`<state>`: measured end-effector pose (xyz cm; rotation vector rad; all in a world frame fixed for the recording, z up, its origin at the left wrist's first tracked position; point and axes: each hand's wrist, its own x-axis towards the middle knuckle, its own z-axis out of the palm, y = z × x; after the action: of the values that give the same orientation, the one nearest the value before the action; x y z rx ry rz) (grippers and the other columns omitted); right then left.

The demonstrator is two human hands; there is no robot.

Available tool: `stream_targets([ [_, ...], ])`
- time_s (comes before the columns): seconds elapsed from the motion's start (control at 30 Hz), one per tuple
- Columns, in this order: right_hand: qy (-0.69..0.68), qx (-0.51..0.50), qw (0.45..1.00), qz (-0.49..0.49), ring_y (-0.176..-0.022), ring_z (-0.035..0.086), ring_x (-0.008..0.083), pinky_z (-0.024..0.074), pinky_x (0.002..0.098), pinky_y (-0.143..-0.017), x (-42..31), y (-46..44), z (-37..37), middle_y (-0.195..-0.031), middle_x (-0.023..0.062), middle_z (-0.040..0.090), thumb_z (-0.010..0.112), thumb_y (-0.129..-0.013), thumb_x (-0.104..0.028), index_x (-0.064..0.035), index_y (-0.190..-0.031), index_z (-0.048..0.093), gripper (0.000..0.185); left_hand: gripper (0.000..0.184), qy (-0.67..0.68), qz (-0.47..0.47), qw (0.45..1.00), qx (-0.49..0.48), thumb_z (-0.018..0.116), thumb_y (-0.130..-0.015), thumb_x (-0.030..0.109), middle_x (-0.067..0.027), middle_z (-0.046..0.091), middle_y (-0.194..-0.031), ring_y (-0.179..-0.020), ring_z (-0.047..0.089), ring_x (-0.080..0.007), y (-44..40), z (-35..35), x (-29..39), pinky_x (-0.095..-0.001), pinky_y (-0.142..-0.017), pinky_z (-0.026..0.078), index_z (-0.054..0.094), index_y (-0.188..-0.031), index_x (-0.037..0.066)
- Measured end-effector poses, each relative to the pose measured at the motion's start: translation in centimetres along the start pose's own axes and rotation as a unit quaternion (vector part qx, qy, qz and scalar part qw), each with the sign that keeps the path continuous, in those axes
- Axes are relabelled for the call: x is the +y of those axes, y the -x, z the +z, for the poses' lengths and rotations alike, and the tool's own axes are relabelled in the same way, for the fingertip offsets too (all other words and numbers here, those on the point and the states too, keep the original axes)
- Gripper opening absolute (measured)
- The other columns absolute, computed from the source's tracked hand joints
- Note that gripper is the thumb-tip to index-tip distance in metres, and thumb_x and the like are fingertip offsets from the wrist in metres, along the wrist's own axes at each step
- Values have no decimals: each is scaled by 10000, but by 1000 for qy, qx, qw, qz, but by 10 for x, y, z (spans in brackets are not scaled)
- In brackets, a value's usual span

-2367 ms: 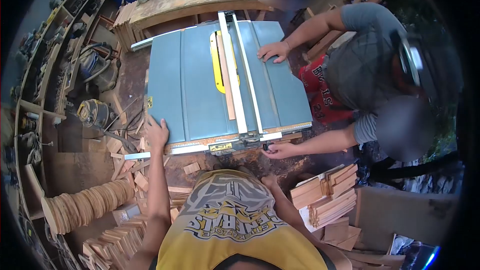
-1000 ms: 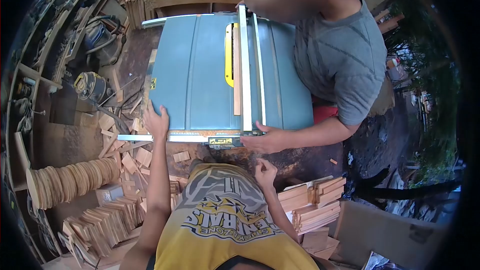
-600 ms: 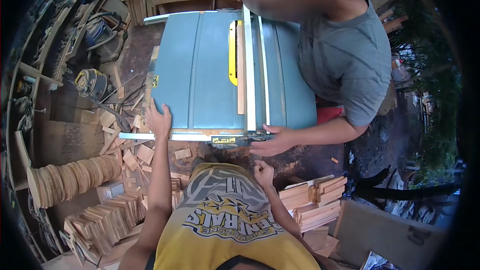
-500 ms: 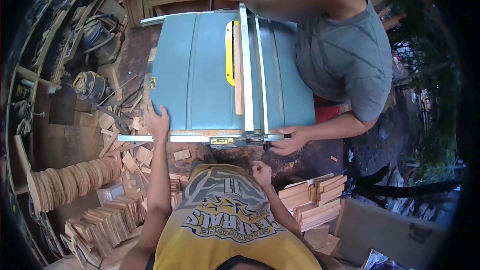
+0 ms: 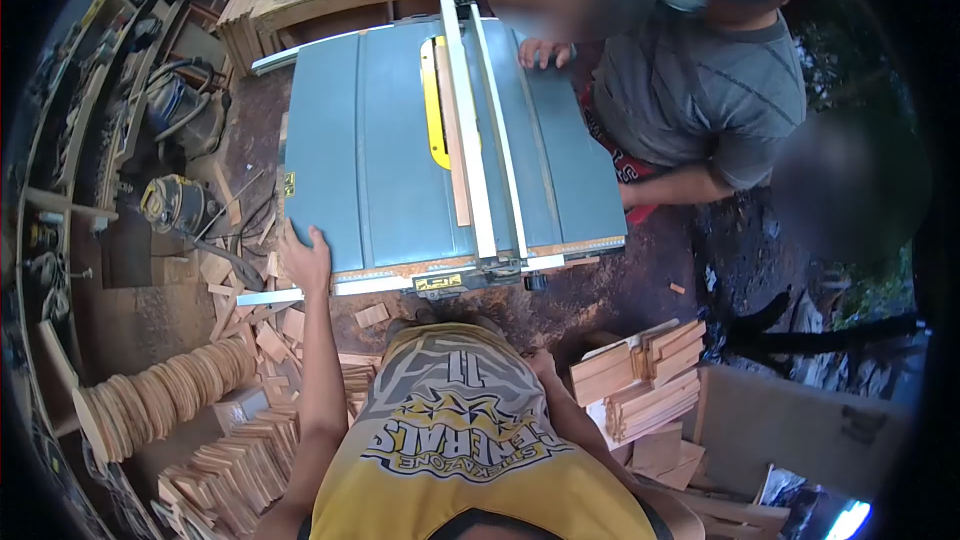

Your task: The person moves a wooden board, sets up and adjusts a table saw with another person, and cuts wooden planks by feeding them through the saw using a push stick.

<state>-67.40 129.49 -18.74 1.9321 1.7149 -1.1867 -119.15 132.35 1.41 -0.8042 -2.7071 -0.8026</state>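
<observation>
The left hand (image 5: 308, 260), centre-left, lay thumb and fingers apart on the saw table's (image 5: 325, 140) corner; the right hand's (image 5: 541, 365) state, lower centre, couldn't be told. The wood strip (image 5: 457, 160) already lay alongside the fence (image 5: 469, 140), upper centre; any cutting done was unclear
</observation>
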Motion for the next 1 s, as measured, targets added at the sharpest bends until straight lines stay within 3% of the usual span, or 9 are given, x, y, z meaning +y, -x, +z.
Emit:
stream_targets([
  [0.17,-72,40,997,-5,-890,663,306,517,388,-765,7,3,16,-898,167,685,647,-696,-421,-111,-892,719,374,528,-12,-8,1000,-13,562,-830,296,-206,522,-1232,-1120,500,-380,2,1,2,-456,-944,383,496,-1275,20],
  [0.2,-80,3,997,2,-864,666,313,510,398,-732,21,-12,30,-865,177,682,669,-685,-442,-74,-865,702,410,532,-16,-4,1000,-11,564,-829,301,-200,522,-1239,-1134,497,-374,2,3,-1,-453,-948,383,496,-1276,21],
  [0.3,-131,51,990,33,-916,622,408,495,462,-797,-7,6,18,-915,275,625,634,-694,-358,-27,-933,681,411,532,-19,-11,1000,-21,564,-828,303,-193,525,-1240,-1145,493,-365,2,-1,5,-449,-954,381,497,-1276,23],
  [0.43,-147,6,989,13,-922,625,390,500,459,-800,-16,15,6,-943,241,636,624,-705,-354,-81,-944,693,370,523,-20,-12,1000,-18,557,-833,307,-182,526,-1250,-1155,491,-356,3,1,3,-448,-963,378,500,-1274,30],
  [0.63,-117,31,993,1,-927,631,371,502,426,-799,-18,8,3,-942,211,654,620,-707,-344,-108,-943,703,344,532,-28,-39,998,-38,554,-832,307,-181,517,-1269,-1179,483,-344,3,-6,11,-446,-976,367,492,-1282,29],
  [0.77,-114,26,993,26,-916,635,368,502,413,-791,-25,13,-9,-918,222,654,622,-691,-315,-83,-925,703,339,472,-84,75,985,127,587,-774,212,-182,553,-1102,-1058,484,-353,21,6,25,-460,-957,346,530,-1204,27],
  [0.83,-101,37,993,44,-904,638,369,504,410,-784,-34,20,-16,-903,229,653,622,-684,-300,-59,-909,700,339,443,98,129,986,-30,556,-759,132,-197,529,-1107,-1051,470,-344,46,6,52,-449,-958,343,537,-1184,9],
  [0.93,-135,53,989,1,-881,642,376,504,421,-761,-34,22,-18,-870,242,649,621,-666,-263,-26,-871,694,322,462,317,117,908,-247,502,-740,32,-209,519,-1114,-1065,458,-341,93,25,101,-423,-974,347,533,-1197,-28],
  [1.0,-104,66,992,-7,-868,644,382,505,429,-752,-33,21,-19,-857,246,647,609,-660,-242,-21,-853,693,306,499,302,149,900,-278,478,-725,-6,-209,529,-1114,-1075,458,-349,108,29,132,-403,-991,348,519,-1219,-60],
])
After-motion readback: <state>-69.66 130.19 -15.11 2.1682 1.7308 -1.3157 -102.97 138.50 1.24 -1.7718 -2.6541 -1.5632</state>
